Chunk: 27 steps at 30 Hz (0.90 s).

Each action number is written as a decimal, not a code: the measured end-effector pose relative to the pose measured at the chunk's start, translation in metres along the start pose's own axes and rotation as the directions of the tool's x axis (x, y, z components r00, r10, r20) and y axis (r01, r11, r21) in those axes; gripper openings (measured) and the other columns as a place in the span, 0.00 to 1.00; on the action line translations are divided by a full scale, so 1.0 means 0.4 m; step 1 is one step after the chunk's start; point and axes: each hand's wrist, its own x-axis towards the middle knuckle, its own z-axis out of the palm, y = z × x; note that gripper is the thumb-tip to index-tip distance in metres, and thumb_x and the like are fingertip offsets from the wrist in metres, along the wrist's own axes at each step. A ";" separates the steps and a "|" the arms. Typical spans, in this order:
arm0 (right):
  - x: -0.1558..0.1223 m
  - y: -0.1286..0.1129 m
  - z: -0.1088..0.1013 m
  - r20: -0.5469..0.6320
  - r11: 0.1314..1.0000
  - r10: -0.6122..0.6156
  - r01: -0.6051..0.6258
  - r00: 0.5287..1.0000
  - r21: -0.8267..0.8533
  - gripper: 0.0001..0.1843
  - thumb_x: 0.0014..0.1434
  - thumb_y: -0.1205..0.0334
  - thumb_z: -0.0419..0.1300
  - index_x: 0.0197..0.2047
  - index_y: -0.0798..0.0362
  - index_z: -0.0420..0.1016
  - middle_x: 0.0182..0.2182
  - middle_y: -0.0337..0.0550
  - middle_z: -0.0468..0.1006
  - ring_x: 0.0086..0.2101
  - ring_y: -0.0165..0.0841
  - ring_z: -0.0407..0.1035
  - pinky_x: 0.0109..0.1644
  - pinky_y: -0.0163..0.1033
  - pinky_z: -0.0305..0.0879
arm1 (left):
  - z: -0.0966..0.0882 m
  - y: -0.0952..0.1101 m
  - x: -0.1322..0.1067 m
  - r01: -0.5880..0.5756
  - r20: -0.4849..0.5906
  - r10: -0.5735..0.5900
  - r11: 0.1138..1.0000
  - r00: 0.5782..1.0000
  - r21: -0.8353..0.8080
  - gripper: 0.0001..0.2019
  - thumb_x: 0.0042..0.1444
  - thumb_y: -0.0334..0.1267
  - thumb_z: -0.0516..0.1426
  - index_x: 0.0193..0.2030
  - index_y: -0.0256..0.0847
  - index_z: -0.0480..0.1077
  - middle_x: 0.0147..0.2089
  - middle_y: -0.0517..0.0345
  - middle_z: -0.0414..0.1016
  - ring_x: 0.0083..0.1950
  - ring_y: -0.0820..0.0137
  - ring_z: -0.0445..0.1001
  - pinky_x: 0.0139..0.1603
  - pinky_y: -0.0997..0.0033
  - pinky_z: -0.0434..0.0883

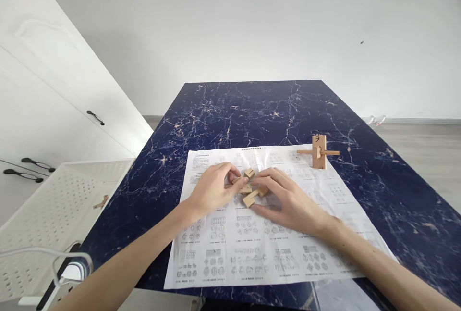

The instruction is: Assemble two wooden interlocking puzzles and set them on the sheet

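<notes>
A small cluster of wooden puzzle pieces (249,187) lies on a printed instruction sheet (252,248) spread over the dark blue marbled table (252,109). My left hand (212,190) curls around the cluster from the left, fingertips pinched on the pieces. My right hand (288,200) comes in from the right, fingers bent and pressed on a wooden bar at the cluster's near side. An assembled wooden cross-shaped puzzle (319,152) stands upright on the sheet's far right corner, apart from both hands.
A white perforated tray (54,205) with one small wooden piece (101,202) sits left of the table. A white cabinet with black handles (54,90) stands behind it. A white cable (54,255) loops at the lower left.
</notes>
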 end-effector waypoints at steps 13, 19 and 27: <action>0.005 -0.008 -0.012 -0.017 0.997 -0.073 0.073 0.997 -0.008 0.26 0.66 0.63 0.66 0.66 0.48 0.71 0.61 0.54 0.77 0.58 0.51 0.72 0.61 0.60 0.73 | 0.042 -0.039 -0.006 -0.064 -0.214 0.077 0.996 0.974 0.065 0.07 0.76 0.43 0.52 0.54 0.44 0.64 0.51 0.49 0.75 0.49 0.59 0.76 0.49 0.55 0.74; 0.006 -0.023 -0.004 0.131 0.991 -0.128 0.131 0.983 -0.012 0.17 0.70 0.54 0.68 0.60 0.42 0.79 0.65 0.48 0.77 0.67 0.53 0.66 0.68 0.65 0.69 | 0.037 -0.028 -0.004 -0.031 -0.199 0.044 0.997 0.979 0.066 0.08 0.72 0.41 0.56 0.53 0.43 0.65 0.50 0.50 0.76 0.51 0.57 0.76 0.53 0.49 0.74; 0.003 -0.021 -0.007 0.019 0.996 -0.051 0.049 0.999 0.068 0.10 0.73 0.58 0.64 0.55 0.44 0.81 0.58 0.50 0.80 0.58 0.50 0.74 0.60 0.61 0.76 | 0.018 -0.025 0.000 0.023 -0.174 -0.022 1.000 0.985 0.003 0.13 0.71 0.43 0.58 0.57 0.42 0.65 0.51 0.49 0.75 0.48 0.60 0.76 0.51 0.53 0.76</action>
